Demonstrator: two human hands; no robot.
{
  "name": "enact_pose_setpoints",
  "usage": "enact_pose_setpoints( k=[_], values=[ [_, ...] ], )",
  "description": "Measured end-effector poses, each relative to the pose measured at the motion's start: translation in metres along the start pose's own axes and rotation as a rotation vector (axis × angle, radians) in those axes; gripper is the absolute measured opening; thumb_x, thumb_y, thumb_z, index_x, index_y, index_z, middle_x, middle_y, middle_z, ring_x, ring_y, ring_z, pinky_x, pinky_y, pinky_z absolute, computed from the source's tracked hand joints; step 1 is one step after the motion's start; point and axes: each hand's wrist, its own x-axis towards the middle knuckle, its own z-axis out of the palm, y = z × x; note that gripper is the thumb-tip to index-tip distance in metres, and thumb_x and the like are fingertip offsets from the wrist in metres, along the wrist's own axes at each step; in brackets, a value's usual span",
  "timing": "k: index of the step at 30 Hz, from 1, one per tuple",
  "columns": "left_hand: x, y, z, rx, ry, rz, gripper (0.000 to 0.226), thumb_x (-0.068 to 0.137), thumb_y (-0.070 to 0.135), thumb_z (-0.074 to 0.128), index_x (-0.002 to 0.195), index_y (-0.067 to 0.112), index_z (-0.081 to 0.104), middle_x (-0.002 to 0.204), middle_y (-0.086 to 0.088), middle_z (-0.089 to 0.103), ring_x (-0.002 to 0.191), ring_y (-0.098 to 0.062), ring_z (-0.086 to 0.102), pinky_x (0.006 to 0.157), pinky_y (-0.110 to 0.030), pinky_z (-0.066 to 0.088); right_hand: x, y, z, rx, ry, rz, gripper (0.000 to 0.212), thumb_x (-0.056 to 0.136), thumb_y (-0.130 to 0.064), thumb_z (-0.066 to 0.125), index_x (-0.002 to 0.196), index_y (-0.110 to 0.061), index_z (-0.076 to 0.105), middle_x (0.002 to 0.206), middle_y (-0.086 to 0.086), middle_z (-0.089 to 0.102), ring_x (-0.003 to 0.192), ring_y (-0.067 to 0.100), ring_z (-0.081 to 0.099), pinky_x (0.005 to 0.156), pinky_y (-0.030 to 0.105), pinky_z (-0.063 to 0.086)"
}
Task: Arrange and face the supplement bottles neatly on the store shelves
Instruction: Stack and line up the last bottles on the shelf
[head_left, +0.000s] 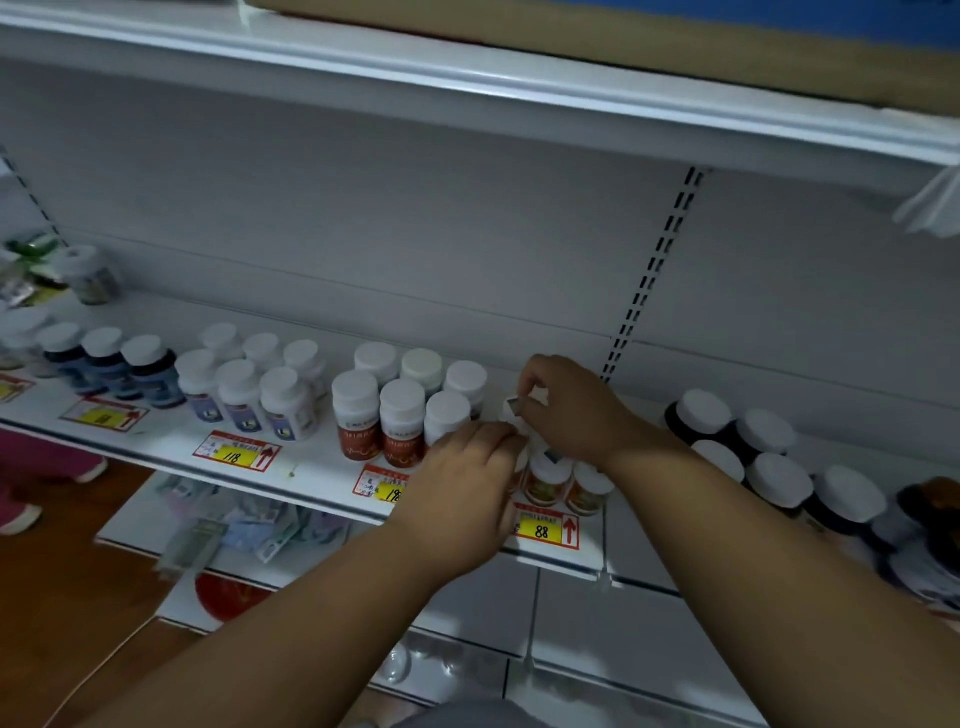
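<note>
both hands (519, 441) curled around white-capped bottles (545, 480), forearms converging over shelf (311, 467)

Arms: bare from wrist to past the elbow — no sleeves in view.
Hands: left hand (470, 486) and right hand (574, 410) — no gloves, rings or watch visible.

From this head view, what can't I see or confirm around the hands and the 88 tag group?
- Bottle under the hands: the left hand and right hand cover it; label and facing unknown.
- Orange bottles above the 88 tag: the count is hidden by the right wrist.
- Price tag under the red bottles: last digit covered by the left hand.
- Dark bottles: labels face away or are too dark to read.
- Far-left items: blurred.
</note>
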Motion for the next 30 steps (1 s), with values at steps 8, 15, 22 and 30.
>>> enact_pose_setpoints(
  k=[8,15,22,30],
  values=[
    [-0.039,-0.04,-0.031,-0.163,0.17,-0.101,0.029,0.074,0.015,0.063,0.103,0.016,0.062,0.097,-0.001,0.059,0.091,-0.022,0.052,0.08,-0.036,0.045,-0.01,-0.094,-0.002,0.108,0.242,-0.086,0.005,0.084,-0.022,0.058,0.086,-0.026,0.056,0.089,-0.008,0.058,0.076,0.003,0.052,0.065,0.023,0.044],
    [-0.141,-0.171,-0.09,-0.16,0.24,-0.335,0.03,0.083,0.021,0.063,0.113,0.02,0.061,0.106,0.0,0.061,0.102,-0.022,0.052,0.085,-0.036,0.045,0.032,-0.251,0.087,0.24,0.237,-0.217,0.004,0.083,-0.023,0.06,0.085,-0.027,0.057,0.085,-0.008,0.061,0.069,0.006,0.054,0.064,0.025,0.046],
    [-0.244,-0.31,-0.157,-0.101,0.265,-0.541,0.03,0.09,0.031,0.055,0.119,0.026,0.057,0.11,0.007,0.058,0.105,-0.013,0.049,0.089,-0.031,0.044,0.088,-0.396,0.187,0.335,0.092,-0.339,0.004,0.084,-0.03,0.058,0.085,-0.029,0.054,0.085,-0.008,0.061,0.074,0.009,0.059,0.067,0.032,0.052],
    [-0.236,-0.425,-0.173,-0.155,0.332,-0.63,0.031,0.087,0.029,0.057,0.117,0.022,0.062,0.111,0.003,0.063,0.105,-0.015,0.055,0.086,-0.033,0.049,0.189,-0.445,0.236,0.203,0.094,-0.314,0.008,0.085,-0.033,0.057,0.082,-0.032,0.05,0.086,-0.013,0.052,0.075,0.001,0.053,0.062,0.022,0.043]
  ],
)
